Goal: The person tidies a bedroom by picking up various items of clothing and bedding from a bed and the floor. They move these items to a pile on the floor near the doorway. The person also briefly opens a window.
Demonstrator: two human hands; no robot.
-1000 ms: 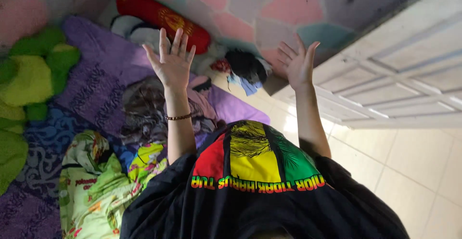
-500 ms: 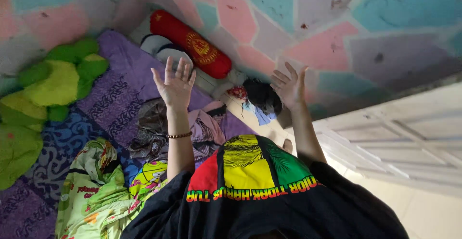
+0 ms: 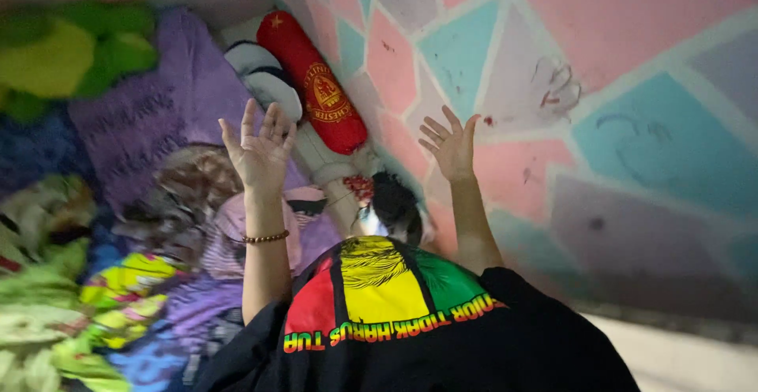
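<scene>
Both hands, the left hand [image 3: 259,149] and right hand [image 3: 451,146], are raised with fingers spread and hold nothing, nearest a red cylindrical bolster [image 3: 313,81] with a round gold emblem, lying against the painted wall [image 3: 632,84].

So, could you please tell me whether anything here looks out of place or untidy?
Yes: clothes lie crumpled in a loose heap on the purple bedding, unfolded. Both hands, left and right, are raised, open and empty.

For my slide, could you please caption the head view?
Both empty hands, left and right, raised open above a cluttered mattress beside a painted wall.
</scene>
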